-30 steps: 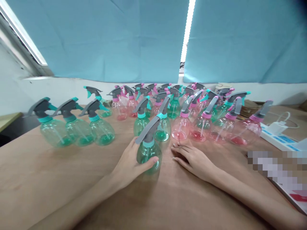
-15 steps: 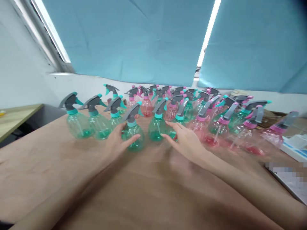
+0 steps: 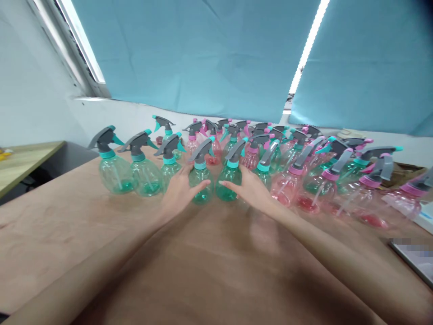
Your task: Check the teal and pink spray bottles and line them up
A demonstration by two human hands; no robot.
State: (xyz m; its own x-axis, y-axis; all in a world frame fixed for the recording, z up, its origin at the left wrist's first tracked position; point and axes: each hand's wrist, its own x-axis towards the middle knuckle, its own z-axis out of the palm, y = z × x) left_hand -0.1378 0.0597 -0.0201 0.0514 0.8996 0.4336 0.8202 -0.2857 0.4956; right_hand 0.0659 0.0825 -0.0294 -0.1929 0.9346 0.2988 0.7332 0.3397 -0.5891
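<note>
My left hand (image 3: pixel 181 189) is wrapped round the left side of a green spray bottle (image 3: pixel 202 195), its thumb across the front and its fingers mostly hidden behind. Close beside that, another green spray bottle (image 3: pixel 226 193) is held by my right hand (image 3: pixel 252 187) from its right side, thumb over the front. Both bottles stand upright on the table, a small gap between them, with grey trigger heads and turquoise collars. To the left, more green spray bottles (image 3: pixel 145 178) stand in a row. A further green one (image 3: pixel 264 174) is partly behind my right hand.
Pink spray bottles (image 3: pixel 307 201) crowd the right side, with mixed pink and green ones behind. At the right edge lies a flat, partly blurred object (image 3: pixel 414 259). A second table (image 3: pixel 30 158) stands at the left; a blue curtain (image 3: pixel 189 58) hangs behind.
The left bottle has moved back and closer to the right one, with my left hand on it. My right hand has come in round its bottle. The view has shifted slightly.
</note>
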